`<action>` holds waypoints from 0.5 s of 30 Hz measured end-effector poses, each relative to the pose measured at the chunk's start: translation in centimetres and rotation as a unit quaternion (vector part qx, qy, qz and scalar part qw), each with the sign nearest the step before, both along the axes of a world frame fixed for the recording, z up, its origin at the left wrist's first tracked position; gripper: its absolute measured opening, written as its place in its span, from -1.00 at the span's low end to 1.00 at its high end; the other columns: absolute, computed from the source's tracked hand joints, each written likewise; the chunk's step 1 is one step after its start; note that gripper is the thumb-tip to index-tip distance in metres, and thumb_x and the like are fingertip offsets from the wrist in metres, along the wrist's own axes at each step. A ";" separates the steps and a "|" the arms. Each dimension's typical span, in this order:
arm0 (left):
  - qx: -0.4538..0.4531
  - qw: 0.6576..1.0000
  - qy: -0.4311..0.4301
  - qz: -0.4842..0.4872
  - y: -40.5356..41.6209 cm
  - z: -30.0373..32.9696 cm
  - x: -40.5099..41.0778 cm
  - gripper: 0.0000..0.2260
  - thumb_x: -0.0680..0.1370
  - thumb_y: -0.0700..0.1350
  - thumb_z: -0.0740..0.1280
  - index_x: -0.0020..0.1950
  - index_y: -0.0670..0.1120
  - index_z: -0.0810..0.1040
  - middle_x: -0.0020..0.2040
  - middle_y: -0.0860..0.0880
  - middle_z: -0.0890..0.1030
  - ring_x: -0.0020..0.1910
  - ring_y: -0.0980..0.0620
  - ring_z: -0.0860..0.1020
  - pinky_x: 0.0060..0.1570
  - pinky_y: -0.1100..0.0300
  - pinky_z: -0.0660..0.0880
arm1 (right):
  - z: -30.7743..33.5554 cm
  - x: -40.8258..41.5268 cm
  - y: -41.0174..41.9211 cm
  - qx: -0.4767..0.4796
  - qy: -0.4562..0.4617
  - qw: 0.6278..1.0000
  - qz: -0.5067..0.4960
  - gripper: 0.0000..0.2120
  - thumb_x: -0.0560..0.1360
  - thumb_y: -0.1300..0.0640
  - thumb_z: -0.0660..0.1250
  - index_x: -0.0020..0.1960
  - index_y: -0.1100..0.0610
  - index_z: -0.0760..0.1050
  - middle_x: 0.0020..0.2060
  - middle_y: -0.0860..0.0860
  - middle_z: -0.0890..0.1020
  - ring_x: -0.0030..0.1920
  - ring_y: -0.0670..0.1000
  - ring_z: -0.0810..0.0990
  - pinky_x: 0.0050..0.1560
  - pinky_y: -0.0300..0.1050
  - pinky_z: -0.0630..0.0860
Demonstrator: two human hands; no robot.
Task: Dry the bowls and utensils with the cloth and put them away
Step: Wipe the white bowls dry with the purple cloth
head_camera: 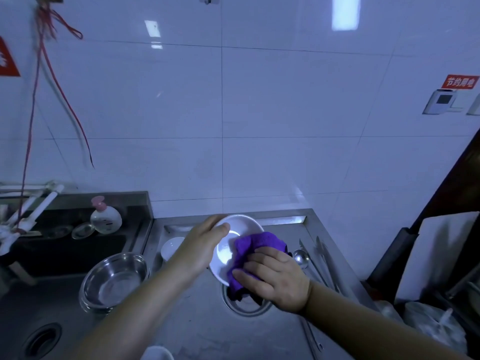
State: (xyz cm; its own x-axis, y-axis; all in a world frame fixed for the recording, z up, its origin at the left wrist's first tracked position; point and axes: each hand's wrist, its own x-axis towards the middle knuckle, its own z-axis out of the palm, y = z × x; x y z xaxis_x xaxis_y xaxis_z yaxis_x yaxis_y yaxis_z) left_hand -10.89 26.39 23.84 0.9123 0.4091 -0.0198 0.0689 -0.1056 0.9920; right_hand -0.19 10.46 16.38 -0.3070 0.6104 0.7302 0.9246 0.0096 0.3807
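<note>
My left hand [205,242] is gripping the white bowl [228,248] by its rim, tilted above the sink [197,320]. My right hand [278,279] is pressing the purple cloth [249,250] inside; its grip looks loosely curled, probably holding the cloth.

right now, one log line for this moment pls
step: drying | left hand: holds white bowl | right hand: wipes with purple cloth | waiting: steel bowl, ladle

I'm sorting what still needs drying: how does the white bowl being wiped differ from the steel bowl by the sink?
The white bowl is glossy white, held tilted in the left hand; the right hand presses the purple cloth into it. The steel bowl is metallic, larger-looking, untouched, upright on the counter. Both are round and empty.
</note>
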 end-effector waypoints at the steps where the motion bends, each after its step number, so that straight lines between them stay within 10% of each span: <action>1: -0.006 0.999 0.033 -0.035 0.5 0.7 -0.2 -0.82 0.55 -0.09 0.26 0.02 0.12 0.62 -0.08 0.12 0.69 -0.11 0.16 0.64 -0.20 0.26 0.51 | 0.5 0.3 -0.2 -0.006 -0.011 1.000 0.012 -0.81 0.56 0.25 0.23 0.17 0.18 0.46 -0.18 0.07 0.66 -0.11 0.08 0.63 0.16 -0.04 0.51; 9: -0.150 0.973 -0.127 0.117 -3.8 -1.2 0.0 -0.70 0.51 -0.25 0.21 0.12 0.09 0.52 -0.12 -0.04 0.64 -0.20 0.02 0.59 -0.24 0.08 0.52 | 1.4 -3.1 2.3 0.090 0.081 0.985 -0.121 -0.55 0.33 0.23 0.45 0.19 0.19 0.44 -0.22 0.04 0.63 -0.23 0.07 0.59 -0.09 -0.06 0.46; 15: 0.029 0.990 -0.129 0.056 -2.4 -1.1 -0.8 -0.69 0.47 -0.08 0.18 0.18 0.13 0.49 0.11 0.17 0.59 0.15 0.20 0.51 0.10 0.30 0.40 | 0.2 -1.8 0.2 0.028 0.022 0.998 -0.056 -0.73 0.55 0.23 0.19 0.23 0.19 0.45 -0.09 0.04 0.66 -0.05 0.04 0.61 0.07 -0.11 0.46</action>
State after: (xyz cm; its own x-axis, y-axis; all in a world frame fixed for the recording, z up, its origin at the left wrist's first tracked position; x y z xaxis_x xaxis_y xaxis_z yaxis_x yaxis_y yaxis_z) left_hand -11.65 24.03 22.74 0.8327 0.5020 0.2337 -0.1705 -0.1692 0.9707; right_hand -1.96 10.64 16.58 -0.2064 0.5970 0.7753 0.9344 -0.1150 0.3373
